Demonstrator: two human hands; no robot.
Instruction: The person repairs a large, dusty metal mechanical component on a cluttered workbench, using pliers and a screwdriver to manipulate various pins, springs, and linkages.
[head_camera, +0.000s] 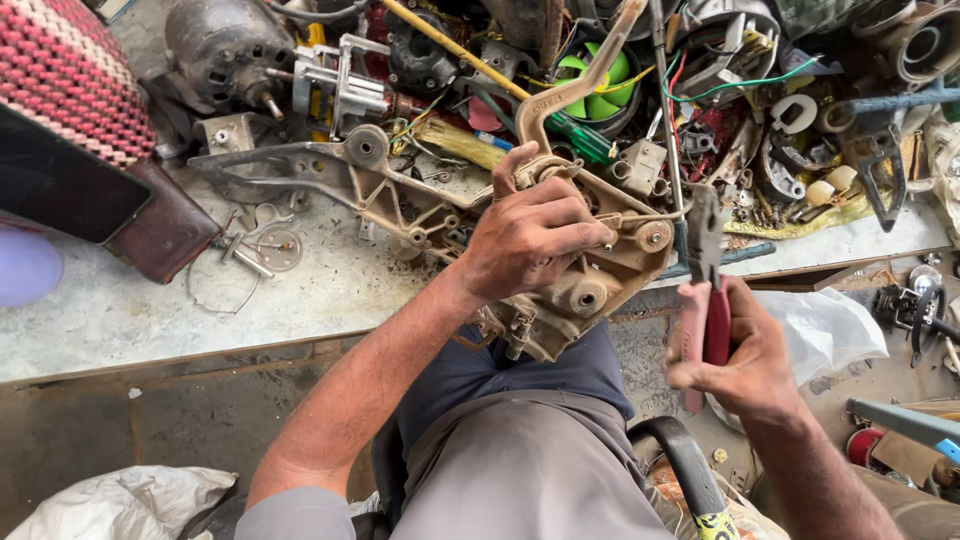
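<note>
Pink-and-white knitted cloth (60, 75) fills the upper left, above a dark phone (60, 185). At centre the left hand (530, 235) curls its fingers tight around a beige cast-metal mechanism (590, 285) propped on the bench edge (200, 330). At right, the right hand (745, 350) squeezes red-handled pliers (705, 260), whose tips meet a thin wire (650, 215). The step looks like gripping that wire; steadiness matters now.

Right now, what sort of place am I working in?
Probably a small repair workshop: an electric motor and loose wires clutter the bench, and the right hand holds pliers.
</note>
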